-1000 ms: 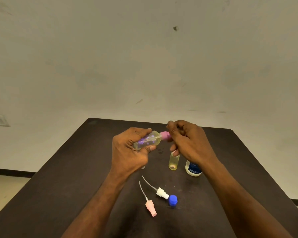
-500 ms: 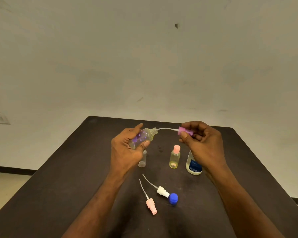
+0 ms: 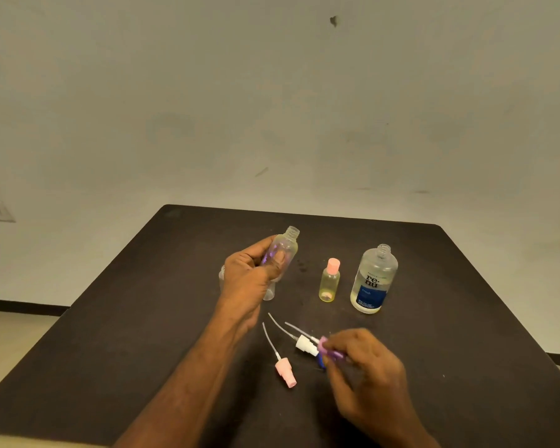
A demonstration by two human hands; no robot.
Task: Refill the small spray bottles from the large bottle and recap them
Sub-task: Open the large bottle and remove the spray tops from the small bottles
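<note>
Both hands are busy. Left hand point(image 3: 253, 273) grips the small clear bottle point(image 3: 283, 253) round its body, held above the table point(image 3: 110, 318), neck open and tilted a little away. Right hand point(image 3: 366, 367) pinches the purple spray cap point(image 3: 332, 350) low, beside 2 other caps lying near. Large bottle point(image 3: 374, 279) stands uncapped, well to the right. I judge the small bottle light, thin and slippery, so hold its middle without squeezing. Both forearms reach forward, left one raised.

Head camera, single view
It looked forward and down from near the dark table point(image 3: 466, 286), taking in much wall point(image 3: 272, 108) beyond.
</note>
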